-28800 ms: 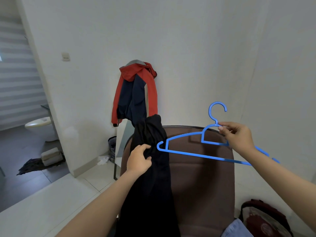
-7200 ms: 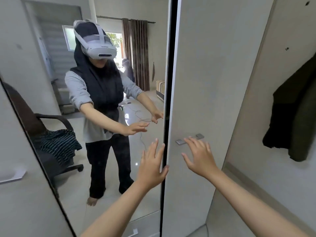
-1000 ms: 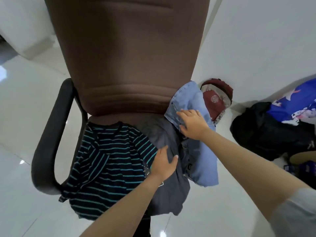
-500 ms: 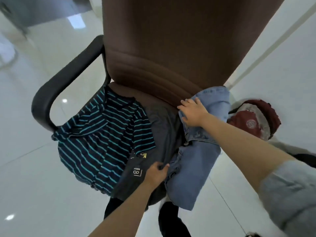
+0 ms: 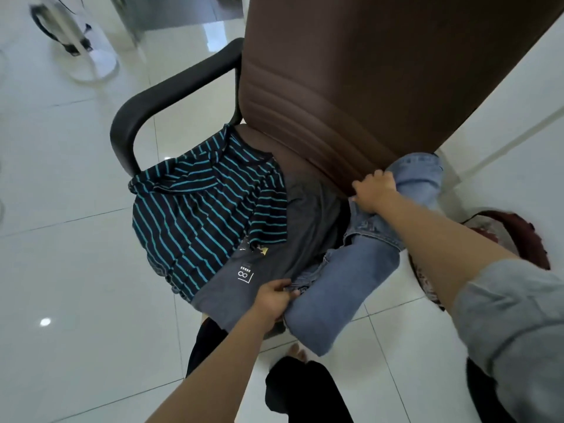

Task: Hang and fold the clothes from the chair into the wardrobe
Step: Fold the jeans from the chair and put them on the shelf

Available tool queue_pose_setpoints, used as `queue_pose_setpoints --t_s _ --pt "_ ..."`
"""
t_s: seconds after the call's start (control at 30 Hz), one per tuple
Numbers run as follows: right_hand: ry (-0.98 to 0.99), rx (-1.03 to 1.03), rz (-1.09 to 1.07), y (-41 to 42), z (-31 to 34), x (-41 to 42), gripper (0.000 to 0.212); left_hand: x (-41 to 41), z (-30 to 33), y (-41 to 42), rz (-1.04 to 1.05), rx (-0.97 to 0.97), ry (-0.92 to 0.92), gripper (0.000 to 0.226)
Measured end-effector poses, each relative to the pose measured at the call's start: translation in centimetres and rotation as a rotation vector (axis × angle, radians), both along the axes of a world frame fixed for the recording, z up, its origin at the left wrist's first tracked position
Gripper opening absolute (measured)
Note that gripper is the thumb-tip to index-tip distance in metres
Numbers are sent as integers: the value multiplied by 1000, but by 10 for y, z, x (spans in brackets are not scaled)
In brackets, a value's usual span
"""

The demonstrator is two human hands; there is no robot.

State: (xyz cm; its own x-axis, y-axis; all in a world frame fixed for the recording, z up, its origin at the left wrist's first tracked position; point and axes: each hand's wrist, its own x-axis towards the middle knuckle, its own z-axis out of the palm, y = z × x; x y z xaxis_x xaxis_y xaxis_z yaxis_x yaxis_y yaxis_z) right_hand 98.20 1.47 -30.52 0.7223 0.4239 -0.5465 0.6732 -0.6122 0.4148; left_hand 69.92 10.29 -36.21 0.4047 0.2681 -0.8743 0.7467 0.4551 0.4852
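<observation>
The brown chair [image 5: 351,87] is seen from above, its backrest at twelve o'clock; three garments lie on the seat: a striped shirt [image 5: 201,209] at nine o'clock, a grey garment [image 5: 293,239] in the middle, blue jeans [image 5: 351,276] at three o'clock. Compared with half a second ago, the right hand [image 5: 374,190] has curled round the jeans' upper end, and the left hand [image 5: 273,300] is now pinched on their near edge at six o'clock; the jeans are judged next for lifting towards the wardrobe, which is not in view.
</observation>
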Motion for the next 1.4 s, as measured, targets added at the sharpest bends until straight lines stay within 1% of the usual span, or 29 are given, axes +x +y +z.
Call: queue_pose_setpoints --t_s 0.07,0.17,0.27,0.33,0.4,0.53,0.67,0.83,0.9,1.0,1.07,1.13,1.2,1.27,1.3,1.4 --pt "-1 56 -51 -3 3 -2 46 -1 5 -1 56 -3 -33 48" --pt "18 93 -113 -3 10 -4 44 -3 15 1 142 -81 -64 51" --pt "63 54 -117 -1 16 -5 32 -5 17 5 156 -104 -45 54" --pt "74 48 -107 -2 18 -4 26 -7 19 6 148 -90 -32 51" --pt "70 57 -79 -4 18 -2 24 -9 20 8 155 -81 -36 50" --pt "84 48 -63 -5 16 0 27 -13 19 11 244 -91 -94 52" --pt "63 43 -78 -5 6 4 16 -12 19 12 299 -83 -114 51" --pt "61 268 -137 -13 2 13 7 -9 14 14 321 -36 -134 54" --pt "66 387 -176 -17 4 18 10 -6 17 15 330 -23 -139 54" --pt "33 553 -173 -25 18 20 13 -2 29 17 371 -3 -164 42" --pt "-70 629 -120 -28 34 17 14 1 39 22 413 11 -185 33" --pt "-128 749 -153 -29 54 12 12 6 57 31 444 22 -219 29" --pt "-42 931 -302 -33 73 12 8 10 78 42 439 48 -269 34" --pt "68 1075 -451 -43 91 12 5 12 100 54 412 62 -328 44" --pt "95 1124 -488 -50 100 11 7 12 110 59 388 60 -357 49" --pt "98 1178 -478 -64 131 -1 30 14 135 65 235 126 -426 57"
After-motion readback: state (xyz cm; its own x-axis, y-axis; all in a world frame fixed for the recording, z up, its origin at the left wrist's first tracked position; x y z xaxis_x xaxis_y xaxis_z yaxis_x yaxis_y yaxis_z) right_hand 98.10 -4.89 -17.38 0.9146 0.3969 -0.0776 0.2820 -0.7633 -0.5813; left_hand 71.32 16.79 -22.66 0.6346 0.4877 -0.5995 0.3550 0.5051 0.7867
